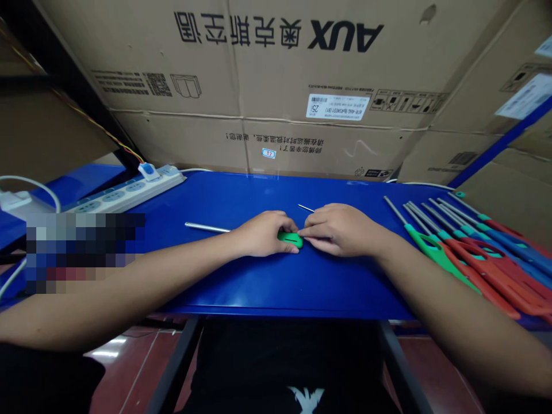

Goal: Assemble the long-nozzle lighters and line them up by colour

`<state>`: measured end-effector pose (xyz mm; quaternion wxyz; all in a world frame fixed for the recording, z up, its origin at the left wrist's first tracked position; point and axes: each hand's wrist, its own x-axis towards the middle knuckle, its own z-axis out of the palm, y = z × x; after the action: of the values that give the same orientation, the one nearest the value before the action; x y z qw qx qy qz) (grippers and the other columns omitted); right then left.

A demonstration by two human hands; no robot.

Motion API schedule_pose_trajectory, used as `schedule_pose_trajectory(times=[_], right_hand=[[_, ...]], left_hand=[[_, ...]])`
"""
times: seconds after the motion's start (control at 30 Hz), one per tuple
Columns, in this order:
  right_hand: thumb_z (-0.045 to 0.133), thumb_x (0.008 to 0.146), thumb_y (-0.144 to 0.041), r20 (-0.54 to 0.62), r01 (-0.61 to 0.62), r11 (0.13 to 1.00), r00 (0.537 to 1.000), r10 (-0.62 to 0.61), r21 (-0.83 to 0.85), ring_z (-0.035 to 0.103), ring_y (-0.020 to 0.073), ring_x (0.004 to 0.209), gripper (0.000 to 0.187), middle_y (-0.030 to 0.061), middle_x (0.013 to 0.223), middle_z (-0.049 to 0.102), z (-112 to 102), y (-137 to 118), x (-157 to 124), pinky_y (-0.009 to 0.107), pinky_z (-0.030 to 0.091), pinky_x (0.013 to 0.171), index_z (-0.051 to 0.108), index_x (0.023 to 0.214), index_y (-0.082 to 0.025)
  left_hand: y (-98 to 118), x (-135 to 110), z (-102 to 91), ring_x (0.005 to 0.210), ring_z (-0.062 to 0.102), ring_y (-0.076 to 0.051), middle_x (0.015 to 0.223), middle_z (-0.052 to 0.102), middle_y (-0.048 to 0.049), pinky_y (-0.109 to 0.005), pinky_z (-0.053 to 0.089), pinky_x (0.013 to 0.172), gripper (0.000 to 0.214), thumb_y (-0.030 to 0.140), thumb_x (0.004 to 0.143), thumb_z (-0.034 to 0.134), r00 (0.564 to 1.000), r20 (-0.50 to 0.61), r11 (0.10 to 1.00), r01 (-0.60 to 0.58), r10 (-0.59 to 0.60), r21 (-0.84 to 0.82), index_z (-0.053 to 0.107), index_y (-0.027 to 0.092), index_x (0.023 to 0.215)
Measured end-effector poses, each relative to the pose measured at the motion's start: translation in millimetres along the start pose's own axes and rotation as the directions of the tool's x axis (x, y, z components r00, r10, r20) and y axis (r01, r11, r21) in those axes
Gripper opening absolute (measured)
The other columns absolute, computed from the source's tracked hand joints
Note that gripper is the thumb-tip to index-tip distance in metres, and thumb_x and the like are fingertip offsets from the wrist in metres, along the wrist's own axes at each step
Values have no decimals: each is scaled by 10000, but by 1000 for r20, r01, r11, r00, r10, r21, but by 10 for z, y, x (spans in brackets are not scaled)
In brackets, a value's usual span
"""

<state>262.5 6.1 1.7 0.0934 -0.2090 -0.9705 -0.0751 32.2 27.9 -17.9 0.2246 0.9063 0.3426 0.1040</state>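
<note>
Black cloth (pixel 254 368) with a white print (pixel 307 398) fills the foreground, below the near edge of a blue table (pixel 267 293). What lies closest on it?

Long-necked lighters (pixel 504 270), rowed at right in green, orange and blue, their metal necks (pixel 395 210) pointing far.

And at centre?

Green handle (pixel 291 238), mid-table. The left hand (pixel 264 234) curls round it, thumb on the near side, the handle's right end showing.

The right hand (pixel 345 230)?

Bent nearly closed, thumb and forefinger tips meeting at that end; whether something small sits between them, one cannot tell. A thin metal shaft (pixel 306 207) juts out on its far side, and whether the hand grips it is hidden.

Beyond the left wrist?

A metal rod (pixel 207 227), pointing left; the hand hides whether it joins the handle. Farther left, a white power strip (pixel 128 194) with a plug (pixel 148 171) in its far end; at the back, a cardboard panel (pixel 276 72) bearing upside-down AUX lettering (pixel 321 35)
</note>
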Motion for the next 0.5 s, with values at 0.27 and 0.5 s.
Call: schedule_pose_trajectory(times=[0.27, 0.5], right_hand=[[516, 966, -271, 34, 7, 1000, 999, -7, 18, 632, 176, 797, 271, 59, 948, 741, 17, -3, -8, 328, 404, 701, 768, 1045, -207], [529, 940, -259, 113, -15, 1000, 994, 16, -7, 596, 184, 738, 263, 57, 785, 692, 6, -60, 44, 329, 379, 664, 775, 1000, -191]], left_hand=[[-20, -12, 43, 951, 631, -212, 998, 671, -42, -328, 481, 842, 362, 431, 794, 782, 999, -33, 1000, -22, 21, -8, 729, 213, 1078], [-12, -15, 46, 941, 630, -215, 999, 663, -47, -333, 480, 840, 355, 423, 799, 778, 1000, -25, 1000, -17, 17, -9, 736, 208, 1079]])
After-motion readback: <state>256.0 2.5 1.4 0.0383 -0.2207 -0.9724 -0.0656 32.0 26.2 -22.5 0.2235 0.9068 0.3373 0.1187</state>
